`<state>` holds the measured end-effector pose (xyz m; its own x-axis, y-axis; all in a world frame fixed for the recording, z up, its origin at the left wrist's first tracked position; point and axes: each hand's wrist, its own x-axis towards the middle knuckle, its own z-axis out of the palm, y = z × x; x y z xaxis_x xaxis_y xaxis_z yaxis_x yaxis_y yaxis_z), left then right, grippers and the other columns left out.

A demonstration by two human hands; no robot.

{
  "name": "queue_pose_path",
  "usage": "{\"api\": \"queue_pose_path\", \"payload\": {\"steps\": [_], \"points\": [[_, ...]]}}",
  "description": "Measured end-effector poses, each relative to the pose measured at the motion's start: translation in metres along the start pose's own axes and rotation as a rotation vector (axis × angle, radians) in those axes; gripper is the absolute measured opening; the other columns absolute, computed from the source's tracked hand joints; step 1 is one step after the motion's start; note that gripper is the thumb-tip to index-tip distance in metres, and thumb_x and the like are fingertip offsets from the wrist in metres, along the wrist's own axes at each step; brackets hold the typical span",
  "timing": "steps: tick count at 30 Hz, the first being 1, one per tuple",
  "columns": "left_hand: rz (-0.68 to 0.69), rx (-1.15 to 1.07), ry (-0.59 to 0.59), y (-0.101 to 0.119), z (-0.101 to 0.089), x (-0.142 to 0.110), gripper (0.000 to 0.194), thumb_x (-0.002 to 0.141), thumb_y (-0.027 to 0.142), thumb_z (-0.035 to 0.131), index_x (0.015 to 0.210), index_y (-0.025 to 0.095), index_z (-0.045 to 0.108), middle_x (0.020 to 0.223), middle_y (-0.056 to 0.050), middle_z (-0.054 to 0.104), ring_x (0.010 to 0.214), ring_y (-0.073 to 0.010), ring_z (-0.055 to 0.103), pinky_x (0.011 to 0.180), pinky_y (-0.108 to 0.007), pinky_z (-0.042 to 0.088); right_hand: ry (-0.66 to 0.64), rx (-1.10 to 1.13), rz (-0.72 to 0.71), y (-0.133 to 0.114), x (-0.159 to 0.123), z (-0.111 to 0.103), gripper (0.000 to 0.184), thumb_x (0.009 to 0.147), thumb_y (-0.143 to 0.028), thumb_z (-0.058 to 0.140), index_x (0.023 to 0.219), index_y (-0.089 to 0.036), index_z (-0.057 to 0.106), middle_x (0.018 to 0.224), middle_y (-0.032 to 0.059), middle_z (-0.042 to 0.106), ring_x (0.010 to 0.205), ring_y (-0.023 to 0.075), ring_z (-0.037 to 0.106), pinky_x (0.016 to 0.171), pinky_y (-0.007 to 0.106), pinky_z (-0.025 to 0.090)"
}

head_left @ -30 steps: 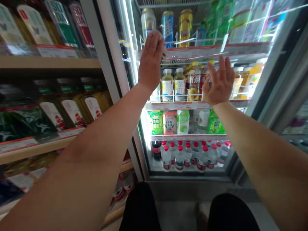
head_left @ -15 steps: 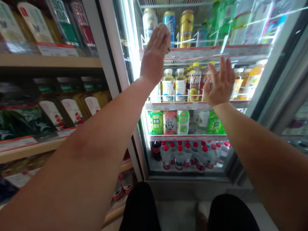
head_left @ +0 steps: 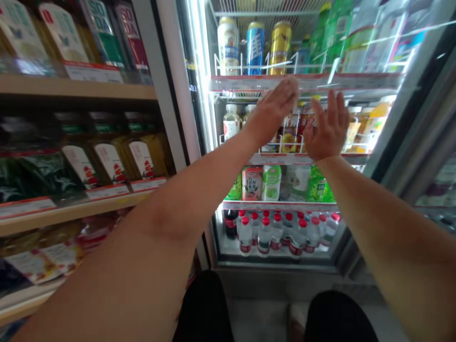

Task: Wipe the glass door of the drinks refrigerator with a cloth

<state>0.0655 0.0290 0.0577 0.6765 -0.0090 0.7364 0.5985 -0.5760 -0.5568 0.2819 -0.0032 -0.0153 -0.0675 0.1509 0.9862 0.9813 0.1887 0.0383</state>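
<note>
Drinks cooler [head_left: 278, 264], brightly lit, stands straight ahead of the person, just right of some wooden shelves [head_left: 78, 91]. Both hands are raised before it. The left hand [head_left: 275, 108] lies flat, fingers together, just under the top shelf's edge; whether its grip has anything beneath the palm, I cannot tell. The right hand [head_left: 326, 135] is beside it, its grip wide, thumb apart from the fingers. Over them, a white can [head_left: 228, 47], a blue can [head_left: 255, 47] and a gold can [head_left: 280, 47] stand upright near green bottles [head_left: 337, 31]. Orange drink fills a bottle [head_left: 379, 118] beyond the right hand. Lower sits a pink pack [head_left: 252, 184]; at the bottom, a dark-filled bottle [head_left: 231, 224] stands beside red-capped bottles [head_left: 264, 237] of clear liquid. Bottles of golden liquid [head_left: 142, 153] line the wooden shelves.
</note>
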Motion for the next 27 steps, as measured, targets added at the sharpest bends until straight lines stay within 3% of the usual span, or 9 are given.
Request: {"api": "queue_pose_path", "payload": {"steps": [2,4,7,9,13,15,18,23,27], "points": [[0.167,0.015,-0.163,0.030,0.000,-0.009,0.056,0.108,0.005,0.017,0.160,0.012,0.038,0.168,-0.004,0.036,0.159,-0.0200,0.020,0.131,-0.046,0.028,0.004,0.011,0.001,0.000,0.000,0.001,0.059,0.102,-0.042,0.040,0.159,-0.026,0.045,0.172,0.0064,0.026,0.161,0.0305,0.020,0.129,0.059,0.023],[0.245,0.001,-0.196,0.033,-0.005,-0.016,0.053,0.110,0.006,0.017,0.159,0.010,0.037,0.168,-0.004,0.037,0.159,-0.0201,0.022,0.130,-0.047,0.028,0.016,0.008,-0.008,0.002,0.000,0.002,0.058,0.102,-0.041,0.040,0.158,-0.027,0.046,0.172,0.0065,0.026,0.161,0.0302,0.020,0.129,0.058,0.024],[0.118,-0.042,-0.014,-0.018,-0.016,-0.016,0.053,0.111,0.010,0.018,0.160,0.015,0.036,0.169,-0.001,0.036,0.159,-0.0189,0.023,0.133,-0.049,0.026,0.036,-0.007,-0.039,0.004,-0.001,0.005,0.062,0.099,-0.035,0.045,0.160,-0.025,0.045,0.172,0.0077,0.025,0.162,0.0297,0.019,0.129,0.056,0.024],[0.011,-0.038,0.073,-0.068,-0.024,-0.014,0.057,0.110,0.014,0.012,0.165,0.016,0.026,0.174,0.000,0.023,0.163,-0.0190,0.009,0.137,-0.051,0.016,0.044,-0.008,-0.044,0.005,-0.001,0.006,0.063,0.098,-0.032,0.046,0.160,-0.027,0.044,0.172,0.0066,0.025,0.162,0.0287,0.018,0.129,0.055,0.023],[-0.161,-0.081,0.321,-0.124,-0.020,-0.026,0.062,0.108,0.027,0.012,0.167,0.046,0.021,0.170,0.023,0.013,0.162,-0.0153,0.003,0.139,-0.047,0.008,0.045,-0.013,-0.044,0.005,-0.001,0.005,0.062,0.098,-0.033,0.046,0.160,-0.026,0.045,0.172,0.0073,0.027,0.161,0.0288,0.020,0.130,0.054,0.024],[-0.186,-0.087,0.367,-0.114,-0.009,-0.039,0.066,0.107,0.021,0.011,0.168,0.043,0.018,0.172,0.019,0.011,0.162,-0.0175,0.001,0.139,-0.049,0.004,0.040,-0.009,-0.040,0.004,-0.001,0.004,0.063,0.098,-0.033,0.046,0.160,-0.026,0.044,0.172,0.0066,0.026,0.162,0.0287,0.020,0.130,0.054,0.025],[-0.161,-0.071,0.316,-0.066,0.005,-0.050,0.065,0.108,0.015,0.011,0.169,0.035,0.018,0.174,0.010,0.017,0.162,-0.0174,0.003,0.137,-0.048,0.007,0.023,0.007,-0.029,0.003,0.000,0.003,0.065,0.096,-0.032,0.046,0.160,-0.027,0.043,0.173,0.0052,0.024,0.162,0.0293,0.018,0.129,0.057,0.024],[0.169,-0.056,-0.126,0.019,0.004,-0.023,0.058,0.106,0.004,0.025,0.162,0.015,0.034,0.171,-0.005,0.032,0.161,-0.0230,0.019,0.131,-0.050,0.024,-0.012,0.053,-0.007,0.002,0.000,0.001,0.061,0.100,-0.037,0.043,0.160,-0.026,0.044,0.173,0.0067,0.023,0.162,0.0322,0.017,0.129,0.060,0.021],[0.238,-0.046,-0.204,0.032,-0.004,-0.007,0.058,0.102,-0.001,0.028,0.157,0.013,0.042,0.168,-0.005,0.036,0.159,-0.0217,0.024,0.130,-0.047,0.028,-0.016,0.036,-0.014,0.001,-0.001,-0.002,0.059,0.103,-0.040,0.043,0.160,-0.023,0.045,0.172,0.0105,0.024,0.162,0.0327,0.018,0.130,0.057,0.021]]}}
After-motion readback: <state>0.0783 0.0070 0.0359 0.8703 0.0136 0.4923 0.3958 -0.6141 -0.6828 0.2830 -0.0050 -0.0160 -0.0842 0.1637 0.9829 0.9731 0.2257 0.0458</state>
